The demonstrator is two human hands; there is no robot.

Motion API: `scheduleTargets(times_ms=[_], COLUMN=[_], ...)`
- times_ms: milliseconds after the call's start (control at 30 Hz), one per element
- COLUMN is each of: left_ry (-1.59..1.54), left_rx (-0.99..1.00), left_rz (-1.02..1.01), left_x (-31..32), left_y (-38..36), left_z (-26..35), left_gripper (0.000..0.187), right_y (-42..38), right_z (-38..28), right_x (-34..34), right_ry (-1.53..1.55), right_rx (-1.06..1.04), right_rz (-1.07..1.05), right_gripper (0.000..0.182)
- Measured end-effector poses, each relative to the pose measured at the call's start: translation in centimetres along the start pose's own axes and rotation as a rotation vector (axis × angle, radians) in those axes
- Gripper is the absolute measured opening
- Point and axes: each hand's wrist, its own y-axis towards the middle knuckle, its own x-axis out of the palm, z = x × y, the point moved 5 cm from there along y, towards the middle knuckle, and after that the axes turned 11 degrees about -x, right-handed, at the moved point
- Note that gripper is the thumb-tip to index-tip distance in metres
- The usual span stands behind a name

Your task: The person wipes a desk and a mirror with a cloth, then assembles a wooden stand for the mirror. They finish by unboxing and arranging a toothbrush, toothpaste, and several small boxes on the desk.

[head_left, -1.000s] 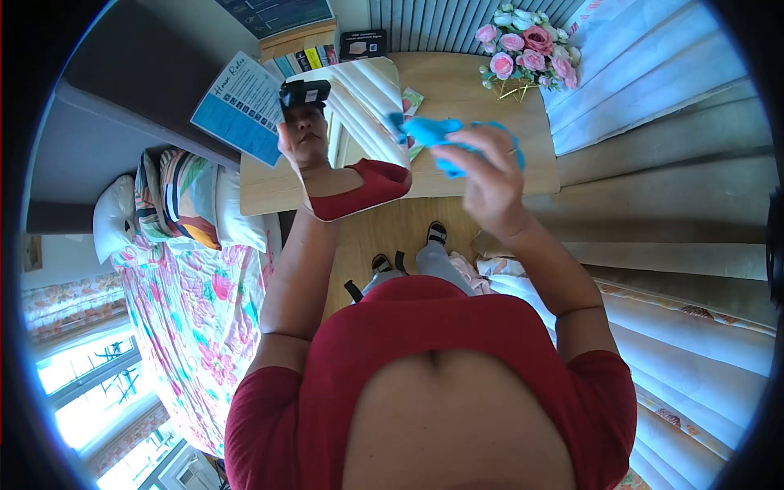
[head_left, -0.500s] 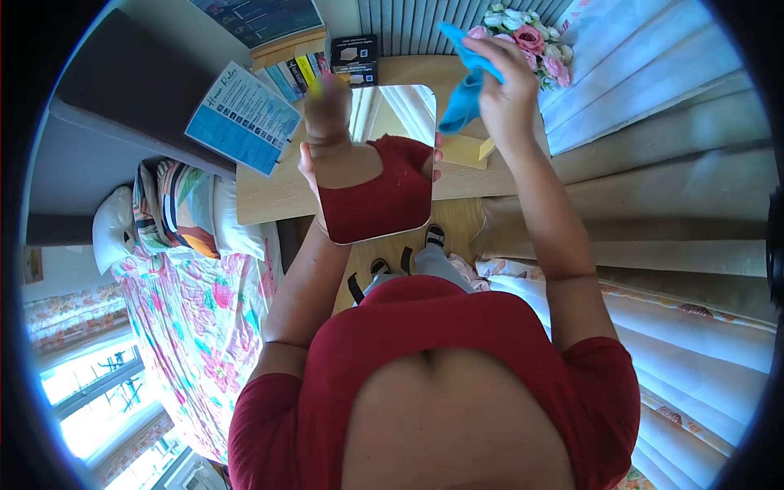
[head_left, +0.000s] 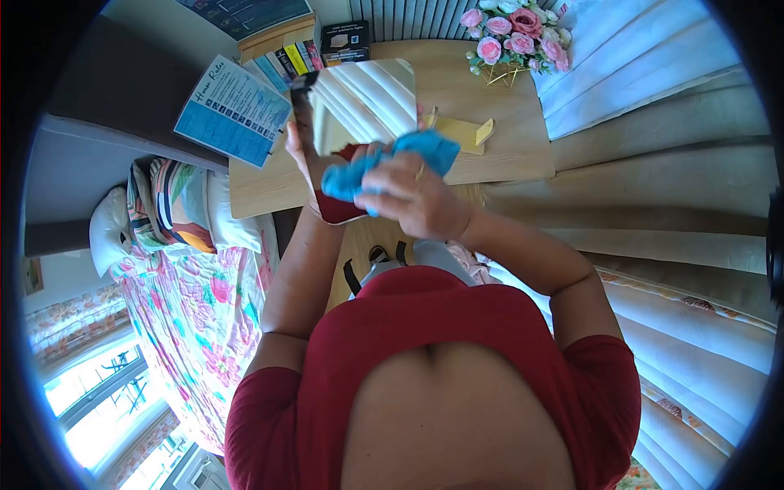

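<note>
1. Overhead, one person in a red top looks down at two bare hands raised in front of a small wooden table (head_left: 506, 155).
2. One mirror (head_left: 363, 102), a flat glossy square with rounded corners, is held tilted above the table's near edge; it reflects pale curtain folds and a patch of red.
3. The left hand (head_left: 300, 151) grips the mirror's left edge from behind, fingers curled round it.
4. One bright blue cloth (head_left: 384, 163), soft and bunched, is pressed against the mirror's lower part.
5. The right hand (head_left: 412, 196) is closed over the cloth, fingers folded around it.
6. On the table lie one bunch of pink and white roses (head_left: 510, 37) at the far right corner, one yellow flat piece (head_left: 465, 131) just beside the cloth, one dark little box (head_left: 343, 41), and one row of upright book spines (head_left: 286, 61).
7. One blue and white printed sheet (head_left: 233, 110) overhangs the table's left side.
8. One bed with a flowered cover (head_left: 204, 310) lies to the left, carrying one white pillow (head_left: 110, 229).
9. Pale pleated curtains (head_left: 653, 98) hang on the right.
</note>
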Motion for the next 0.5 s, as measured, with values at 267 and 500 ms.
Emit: scheduleTargets(times_ms=[267,500], left_ry=[-0.207,-0.014], left_rx=[-0.126,0.154], left_rz=[-0.202,-0.084], left_x=[-7.7,-18.6], left_y=[3.8,7.2], left_z=[1.5,-0.1], left_gripper=[0.084,0.067], right_y=[3.9,7.6], right_z=[-0.1,7.1], right_x=[-5.4,-12.4], right_ry=[0.459,0.233], right_rx=[0.135,0.033], right_rz=[0.050,1.057], right_gripper=[0.038,0.026])
